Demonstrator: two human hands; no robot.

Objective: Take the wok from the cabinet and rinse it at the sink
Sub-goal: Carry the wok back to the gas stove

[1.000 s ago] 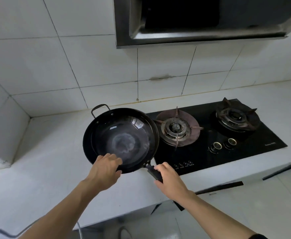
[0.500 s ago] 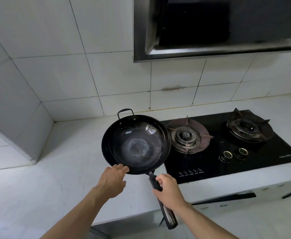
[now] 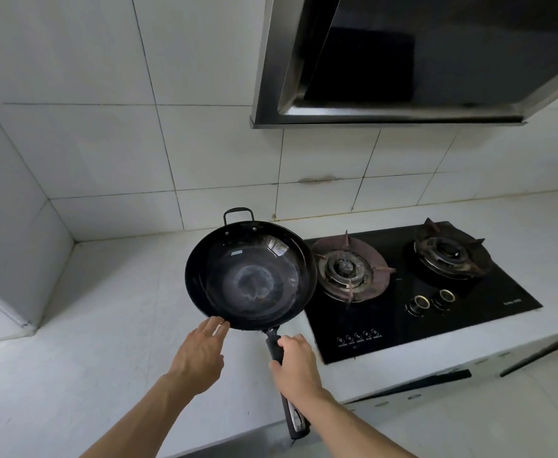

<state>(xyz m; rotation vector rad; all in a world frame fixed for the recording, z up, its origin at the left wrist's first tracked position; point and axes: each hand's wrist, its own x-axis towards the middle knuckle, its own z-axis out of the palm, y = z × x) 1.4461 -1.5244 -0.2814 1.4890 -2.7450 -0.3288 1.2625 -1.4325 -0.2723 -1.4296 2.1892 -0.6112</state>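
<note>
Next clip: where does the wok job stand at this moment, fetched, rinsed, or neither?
Fetched: the wok is out, over the white counter beside the gas stove. In hand: the right hand grips its long handle; the left hand touches the near rim with straight fingers. Left: rinsing. No sink or tap is in view, and whether the pale ring in the bowl is water or residue is unclear.

Black wok (image 3: 251, 276) over white counter (image 3: 105, 309).
Pale grey ring mark in wok's middle; glossy black hob (image 3: 403, 309) with rusty reddish burner plate (image 3: 350, 269); white tiles (image 3: 105, 143) crossed by dark grout lines; black and silver hood (image 3: 403, 61).
</note>
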